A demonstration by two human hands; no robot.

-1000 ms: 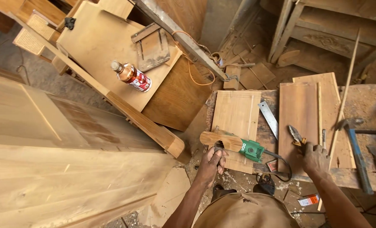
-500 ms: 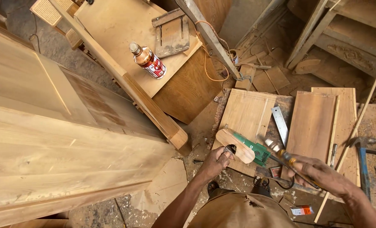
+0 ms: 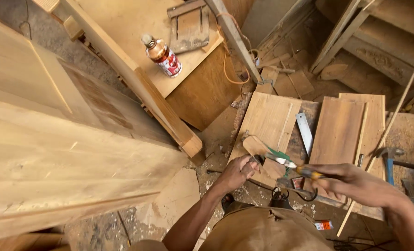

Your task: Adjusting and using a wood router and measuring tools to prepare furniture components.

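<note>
Left hand (image 3: 237, 173) has its grip closed around the near end of a small wood block (image 3: 258, 151) with a green clamp-like piece (image 3: 277, 154) on it, right at the near edge of the counter (image 3: 402, 135). Right hand (image 3: 355, 182) has its grip wrapped tight on pliers (image 3: 295, 167) with yellow-orange handles, tips pointing left at the block, just beside the green part. Flat boards (image 3: 339, 130) and a metal ruler (image 3: 304, 132) lie just beyond. A bottle (image 3: 162, 56) sits far left on a cabinet (image 3: 202, 88).
</note>
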